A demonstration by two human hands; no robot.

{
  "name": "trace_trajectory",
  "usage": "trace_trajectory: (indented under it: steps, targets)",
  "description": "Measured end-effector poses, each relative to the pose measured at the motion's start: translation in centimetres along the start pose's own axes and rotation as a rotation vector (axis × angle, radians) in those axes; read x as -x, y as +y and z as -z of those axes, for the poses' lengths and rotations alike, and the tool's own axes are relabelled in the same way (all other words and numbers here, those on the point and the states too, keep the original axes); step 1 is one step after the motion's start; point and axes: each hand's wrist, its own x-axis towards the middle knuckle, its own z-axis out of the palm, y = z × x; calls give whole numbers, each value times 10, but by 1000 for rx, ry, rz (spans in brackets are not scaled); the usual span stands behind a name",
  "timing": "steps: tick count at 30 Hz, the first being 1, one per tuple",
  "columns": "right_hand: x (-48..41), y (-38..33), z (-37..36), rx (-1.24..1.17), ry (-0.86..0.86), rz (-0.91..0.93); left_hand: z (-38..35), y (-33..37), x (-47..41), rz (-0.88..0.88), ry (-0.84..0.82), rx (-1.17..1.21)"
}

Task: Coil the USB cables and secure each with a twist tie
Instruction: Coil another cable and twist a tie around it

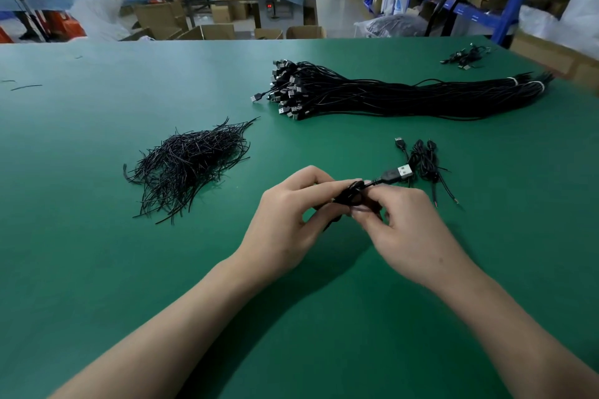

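— Head view, quick one: your left hand (pixel 288 220) and right hand (pixel 402 230) meet low over the table (pixel 97 236). Fingers are curled, and both hands pinch one coiled cable (pixel 351 194) between them.
— Agreed. Your fingertips are tight on the black loops. Its plug (pixel 400 172) sticks out just beyond your right-hand fingers, up and to the right. Can't tell if a tie is on the coil, your fingers hide that part.
— Other stuff. Pile of twist ties (pixel 191 165) sits left of your left hand, a bit farther out, well apart from it.
— Big bundle of cables (pixel 405 94) lies well beyond your grip and stretches off right. Plugs at its left end, white bands near its right end.
— Small coiled cables (pixel 424 162) lie just past the plug, beyond your right hand, near it but not touching your fingers.
— Few more cables (pixel 466 57) far off, back right of the grip. Loose wire bits (pixel 26 87) far back left.
— Both your forearms are bare and come in from the near edge.
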Motion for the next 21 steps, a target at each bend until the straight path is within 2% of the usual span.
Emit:
trace_trajectory:
  steps: [3,6,9,11,14,19,21]
  targets:
    - [-1,-2,3,-190,-72,-81,4,0,-2,-65,9,-39]
    - [-1,-1,7,-517,-168,-178,9,2,-7,-152,25,-130]
    - [-1,1,6,-745,-195,-209,10,6,-6,-102,-27,-68]
    - [-1,2,4,-679,-134,-181,9,9,-3,44,-91,114]
    - [-1,2,1,-352,36,-54,3,14,-3,298,-95,401]
    - [0,-2,-9,5,222,89,-5,9,-6,548,19,601]
    - [0,-1,-10,53,235,111,-3,4,-7,679,37,661]
